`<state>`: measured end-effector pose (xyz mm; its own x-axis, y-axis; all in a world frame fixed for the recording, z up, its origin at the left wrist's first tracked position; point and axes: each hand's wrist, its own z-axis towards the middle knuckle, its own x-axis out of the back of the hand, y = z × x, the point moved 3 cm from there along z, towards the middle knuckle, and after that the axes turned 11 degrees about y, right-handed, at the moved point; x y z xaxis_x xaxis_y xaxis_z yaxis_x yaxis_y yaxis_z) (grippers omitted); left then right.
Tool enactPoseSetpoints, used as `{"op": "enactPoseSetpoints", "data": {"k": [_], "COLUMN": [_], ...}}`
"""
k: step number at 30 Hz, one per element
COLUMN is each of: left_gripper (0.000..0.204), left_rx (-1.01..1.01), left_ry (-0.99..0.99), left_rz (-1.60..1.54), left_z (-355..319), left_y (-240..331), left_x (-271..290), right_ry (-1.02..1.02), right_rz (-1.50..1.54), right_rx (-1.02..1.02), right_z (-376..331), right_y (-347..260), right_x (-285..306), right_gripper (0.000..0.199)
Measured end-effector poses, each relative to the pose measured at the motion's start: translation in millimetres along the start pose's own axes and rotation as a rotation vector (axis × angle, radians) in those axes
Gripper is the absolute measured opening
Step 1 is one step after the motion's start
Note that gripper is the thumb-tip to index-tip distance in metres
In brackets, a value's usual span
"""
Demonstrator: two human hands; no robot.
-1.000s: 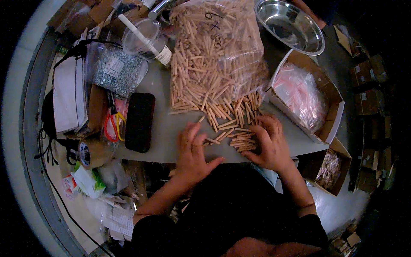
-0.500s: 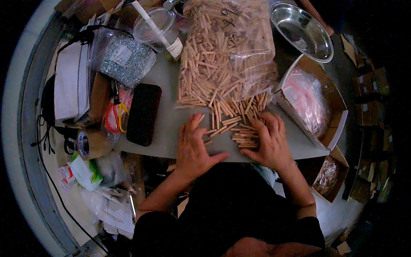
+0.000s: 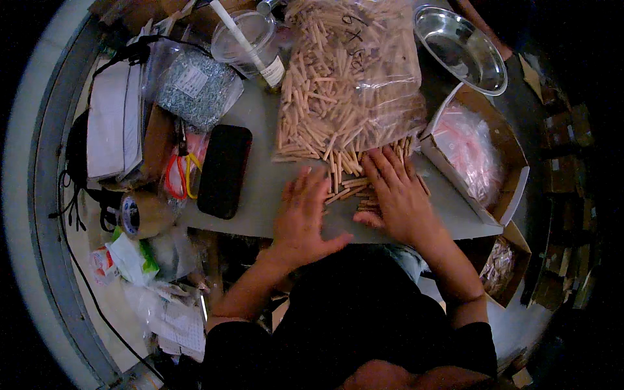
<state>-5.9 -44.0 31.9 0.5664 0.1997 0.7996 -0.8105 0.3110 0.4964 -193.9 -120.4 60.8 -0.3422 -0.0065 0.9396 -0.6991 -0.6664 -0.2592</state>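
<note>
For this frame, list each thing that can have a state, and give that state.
Left hand: open, flat on grey table.
Right hand: open, spread over loose wooden dowels.
Clear plastic bag of dowels: open-mouthed, spilling.
Steel bowl: upright, empty.
Cardboard box: open, holding plastic bags.
Black phone: screen dark.

Loose pale wooden dowels [image 3: 348, 187] flat on table

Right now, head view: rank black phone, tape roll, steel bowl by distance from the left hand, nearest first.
1. black phone, just left of the left hand on the table.
2. tape roll, farther left, at the table's near edge.
3. steel bowl, far upper right, beyond the bag of wooden sticks.
</note>
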Motion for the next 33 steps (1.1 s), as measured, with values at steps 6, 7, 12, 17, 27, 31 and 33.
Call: {"op": "enactPoseSetpoints", "data": {"k": [6, 7, 12, 17, 27, 31, 33], "left_gripper": [0.119, 0.118, 0.11, 0.104, 0.111, 0.109, 0.107], "left_rx": [-0.056, -0.041, 0.042, 0.033, -0.036, -0.16, -0.096], "left_ry": [-0.09, -0.066, -0.092, -0.085, -0.199, -0.269, -0.185], "left_rz": [0.209, 0.151, 0.19, 0.309, 0.28, 0.332, 0.318], "left_z": [42, 42, 18, 5, 18, 0, 3], "left_y": [26, 26, 28, 29, 28, 31, 31], "left_x": [-18, -20, -22, -13, -20, -19, -10], "right_ry": [-0.04, -0.024, 0.136, 0.16, 0.244, 0.252, 0.271], "right_rz": [-0.158, -0.179, -0.16, -0.094, -0.067, -0.07, -0.083], "right_rx": [-0.055, -0.074, -0.181, -0.217, -0.22, -0.32, -0.353], "right_z": [-48, -53, -63, -59, -66, -91, -96], "right_y": [5, 7, 13, 15, 21, 22, 24], "right_x": [3, 4, 8, 5, 2, 4, 4], "right_gripper": [0.091, 0.089, 0.094, 0.096, 0.108, 0.114, 0.114]}}
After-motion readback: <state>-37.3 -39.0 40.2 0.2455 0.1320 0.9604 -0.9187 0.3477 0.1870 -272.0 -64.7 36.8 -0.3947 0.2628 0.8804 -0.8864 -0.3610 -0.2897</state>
